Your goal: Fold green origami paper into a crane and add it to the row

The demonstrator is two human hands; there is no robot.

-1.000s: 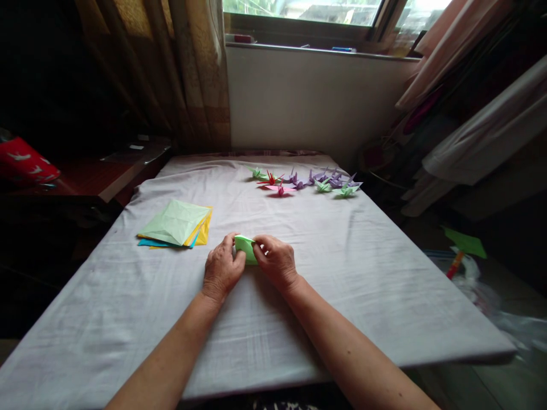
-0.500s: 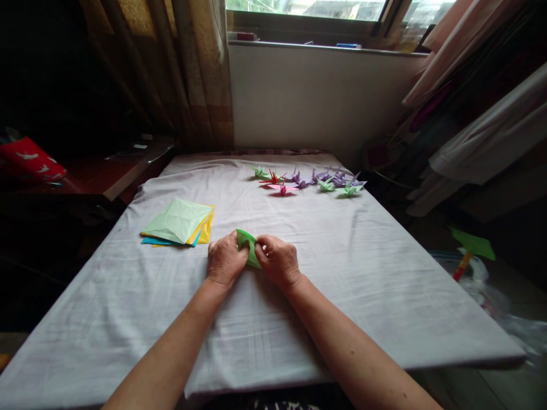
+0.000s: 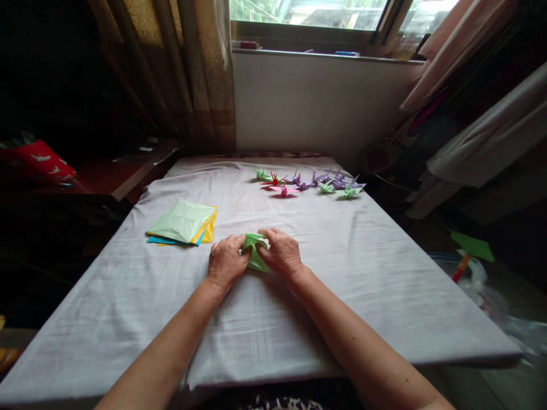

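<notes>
A half-folded piece of green paper (image 3: 255, 251) lies on the white tablecloth (image 3: 299, 307) between my two hands. My left hand (image 3: 225, 262) pinches its left side with fingers closed. From the other side my right hand (image 3: 282, 252) grips it, fingers curled over the top flap. Part of the paper is hidden under my fingers.
A stack of coloured paper squares (image 3: 183, 223), pale green on top, lies at the left. Several folded paper cranes (image 3: 311, 183) in purple, green, pink and red stand in a row at the far side. A dark wooden side table (image 3: 115, 173) adjoins the left edge; clutter fills the floor at right.
The green paper has been worked from a flat flap into a more opened, puffed shape. Both hands stayed on it, shifting slightly right and away from me.
</notes>
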